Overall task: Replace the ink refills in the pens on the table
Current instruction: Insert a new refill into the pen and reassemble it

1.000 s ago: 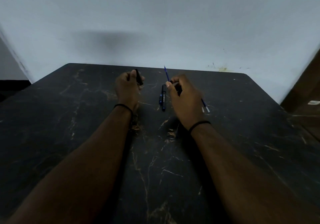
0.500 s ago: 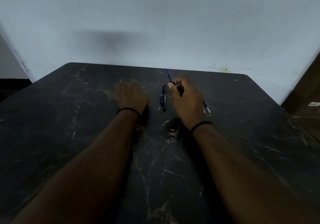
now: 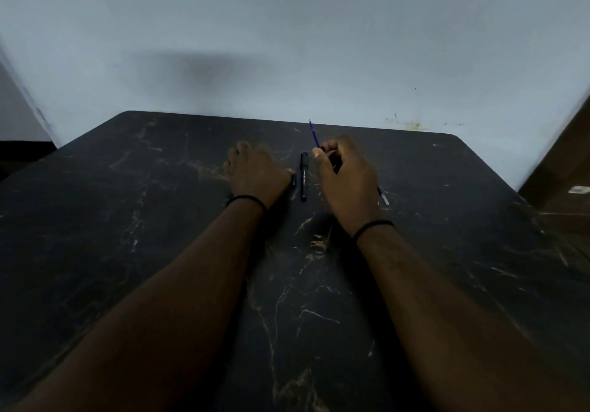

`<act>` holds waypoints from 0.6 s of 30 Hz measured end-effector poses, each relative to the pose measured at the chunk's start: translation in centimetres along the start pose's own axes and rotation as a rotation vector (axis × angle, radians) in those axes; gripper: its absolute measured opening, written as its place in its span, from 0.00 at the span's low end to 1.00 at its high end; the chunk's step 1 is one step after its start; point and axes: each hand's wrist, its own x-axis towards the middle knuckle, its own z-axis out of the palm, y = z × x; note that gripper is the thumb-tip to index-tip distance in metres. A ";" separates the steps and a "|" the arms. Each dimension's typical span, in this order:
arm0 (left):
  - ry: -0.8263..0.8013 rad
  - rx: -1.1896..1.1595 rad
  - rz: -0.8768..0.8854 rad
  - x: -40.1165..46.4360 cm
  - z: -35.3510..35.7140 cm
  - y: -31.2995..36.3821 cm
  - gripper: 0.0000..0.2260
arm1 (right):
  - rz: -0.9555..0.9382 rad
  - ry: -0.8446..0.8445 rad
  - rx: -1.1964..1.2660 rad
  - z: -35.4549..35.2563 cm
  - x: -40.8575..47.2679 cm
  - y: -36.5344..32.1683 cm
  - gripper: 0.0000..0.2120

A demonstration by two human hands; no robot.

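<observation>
Between the two hands, a black capped pen with blue lower barrel (image 3: 303, 176) lies on the dark marble-veined table (image 3: 127, 220). Right hand (image 3: 346, 181) pinches a thin blue ink refill (image 3: 314, 135), tip raised far; it may slip or flex. Left hand (image 3: 257, 173) rests palm-down, its grasp indeterminate, possibly nudging the pen.

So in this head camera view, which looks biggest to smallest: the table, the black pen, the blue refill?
1. Black marble-patterned table.
2. Black pen.
3. Blue refill in the right hand; partly hidden, so its ranking against the pen is unsure.
</observation>
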 end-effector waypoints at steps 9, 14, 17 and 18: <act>0.019 0.130 0.075 -0.1 -0.1 -0.2 0.26 | -0.001 -0.008 -0.016 -0.1 -0.1 0.0 0.06; 0.064 0.118 0.119 0.2 -0.1 0.0 0.20 | 0.032 -0.018 -0.021 -0.2 0.0 0.0 0.07; 0.132 -0.274 0.085 0.1 -0.3 0.1 0.14 | 0.035 -0.033 -0.032 -0.2 0.0 0.0 0.06; 0.149 -0.458 0.057 0.1 -0.3 0.2 0.11 | 0.035 -0.036 -0.042 -0.2 0.0 0.0 0.07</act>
